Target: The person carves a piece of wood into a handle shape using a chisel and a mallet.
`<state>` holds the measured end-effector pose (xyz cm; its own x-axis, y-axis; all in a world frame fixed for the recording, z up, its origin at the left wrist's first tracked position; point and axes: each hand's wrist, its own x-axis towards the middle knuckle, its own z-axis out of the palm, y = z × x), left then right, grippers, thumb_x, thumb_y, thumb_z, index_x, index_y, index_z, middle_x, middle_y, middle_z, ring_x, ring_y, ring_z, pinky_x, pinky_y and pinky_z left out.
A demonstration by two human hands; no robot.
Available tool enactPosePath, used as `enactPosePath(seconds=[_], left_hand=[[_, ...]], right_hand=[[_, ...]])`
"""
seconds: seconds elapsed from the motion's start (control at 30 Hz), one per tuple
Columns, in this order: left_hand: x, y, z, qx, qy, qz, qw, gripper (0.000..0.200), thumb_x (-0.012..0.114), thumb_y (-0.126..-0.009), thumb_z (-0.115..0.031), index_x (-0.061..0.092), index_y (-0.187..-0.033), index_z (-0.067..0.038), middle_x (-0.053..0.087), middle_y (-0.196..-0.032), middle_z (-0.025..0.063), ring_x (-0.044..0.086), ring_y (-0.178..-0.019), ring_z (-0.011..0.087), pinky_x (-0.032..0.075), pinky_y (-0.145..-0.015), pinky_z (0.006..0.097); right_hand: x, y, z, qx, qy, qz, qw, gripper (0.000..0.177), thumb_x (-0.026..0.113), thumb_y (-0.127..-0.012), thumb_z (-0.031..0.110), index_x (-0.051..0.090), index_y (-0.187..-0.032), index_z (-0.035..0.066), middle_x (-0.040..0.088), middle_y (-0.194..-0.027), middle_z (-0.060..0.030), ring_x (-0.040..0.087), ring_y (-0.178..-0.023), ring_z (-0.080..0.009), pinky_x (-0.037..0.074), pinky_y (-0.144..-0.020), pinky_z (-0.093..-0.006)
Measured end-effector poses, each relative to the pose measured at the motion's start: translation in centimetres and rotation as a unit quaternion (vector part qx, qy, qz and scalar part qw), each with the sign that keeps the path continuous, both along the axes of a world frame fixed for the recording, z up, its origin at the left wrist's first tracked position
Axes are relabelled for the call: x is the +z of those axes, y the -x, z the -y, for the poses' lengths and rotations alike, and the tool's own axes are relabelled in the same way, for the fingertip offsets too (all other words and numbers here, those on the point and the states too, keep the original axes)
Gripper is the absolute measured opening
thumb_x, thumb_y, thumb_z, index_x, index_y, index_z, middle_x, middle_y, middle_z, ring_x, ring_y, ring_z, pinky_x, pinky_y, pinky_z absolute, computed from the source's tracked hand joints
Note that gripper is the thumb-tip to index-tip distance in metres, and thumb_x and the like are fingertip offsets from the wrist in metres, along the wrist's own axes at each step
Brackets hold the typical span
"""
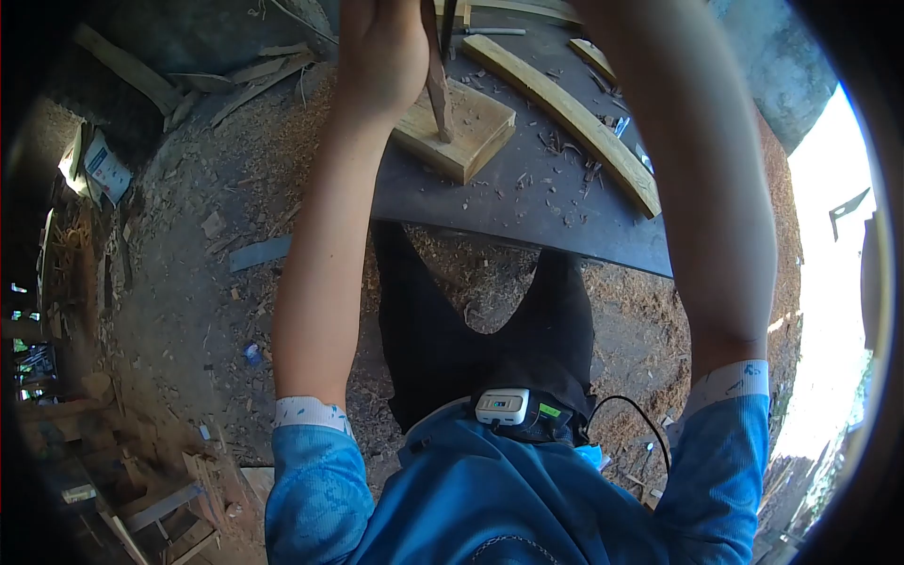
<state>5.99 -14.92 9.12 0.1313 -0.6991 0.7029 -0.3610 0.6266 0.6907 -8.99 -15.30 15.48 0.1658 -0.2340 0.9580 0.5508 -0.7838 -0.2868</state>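
My left hand (384,52) reaches to the top edge of the view, its fingers cut off by the frame. Right beside its palm stands a narrow brown wooden bar (437,89), its pointed lower end over a thick block of wood (466,132). A dark thin strip (449,28) runs next to the bar. I cannot tell whether my left hand grips the bar. The block lies at the near left part of a dark table (490,212). Only my right forearm (706,179) shows, stretched over the table's right side; my right hand is beyond the top edge.
A long curved wooden piece (565,118) lies across the table among curled shavings (560,146). Another wooden piece (593,61) is behind it. Wood offcuts (268,75) lie at the left wall. Sawdust covers the floor (207,217). A white device (501,406) sits at my waist with a black cable.
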Motion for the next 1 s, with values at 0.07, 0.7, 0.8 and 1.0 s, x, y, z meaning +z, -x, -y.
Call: enactPosePath(seconds=[0.07,0.7,0.8,1.0], left_hand=[[0.2,0.3,1.1,-0.067,0.083,0.008,0.994,0.062,0.028,-0.112,-0.053,0.042,-0.148,-0.005,0.054,-0.135,0.0121,0.053,-0.127,0.0221,0.041,-0.109,0.0395],[0.1,-0.7,1.9,-0.152,0.118,0.012,0.981,0.056,0.028,-0.114,-0.047,0.051,-0.137,-0.002,0.057,-0.133,0.011,0.054,-0.127,0.02,0.041,-0.11,0.037],[0.3,0.2,1.6,-0.172,0.13,-0.031,0.976,0.055,0.028,-0.114,-0.046,0.051,-0.137,-0.002,0.058,-0.131,0.0109,0.053,-0.128,0.0196,0.041,-0.111,0.0372],[0.2,-0.6,1.8,-0.193,0.119,-0.014,0.974,0.054,0.029,-0.114,-0.046,0.049,-0.14,-0.003,0.056,-0.132,0.0109,0.053,-0.127,0.0182,0.041,-0.111,0.0363]], right_hand=[[0.6,0.0,0.1,-0.001,0.013,0.005,1.0,0.035,0.046,-0.108,0.034,0.055,-0.085,0.008,0.049,-0.071,0.0012,0.04,-0.058,-0.0078,0.035,-0.056,-0.028],[-0.6,-1.6,0.6,0.037,0.011,-0.021,0.999,0.035,0.046,-0.107,0.033,0.055,-0.084,0.009,0.049,-0.07,0.0013,0.039,-0.057,-0.0077,0.035,-0.055,-0.0282],[-1.0,-1.7,0.5,0.046,0.007,-0.024,0.999,0.035,0.046,-0.107,0.032,0.055,-0.083,0.009,0.049,-0.07,0.0013,0.039,-0.057,-0.0077,0.035,-0.055,-0.0282],[-0.6,-1.5,0.7,0.048,0.021,-0.019,0.998,0.034,0.046,-0.107,0.032,0.055,-0.083,0.009,0.049,-0.069,0.0013,0.039,-0.056,-0.0077,0.035,-0.054,-0.0283]])
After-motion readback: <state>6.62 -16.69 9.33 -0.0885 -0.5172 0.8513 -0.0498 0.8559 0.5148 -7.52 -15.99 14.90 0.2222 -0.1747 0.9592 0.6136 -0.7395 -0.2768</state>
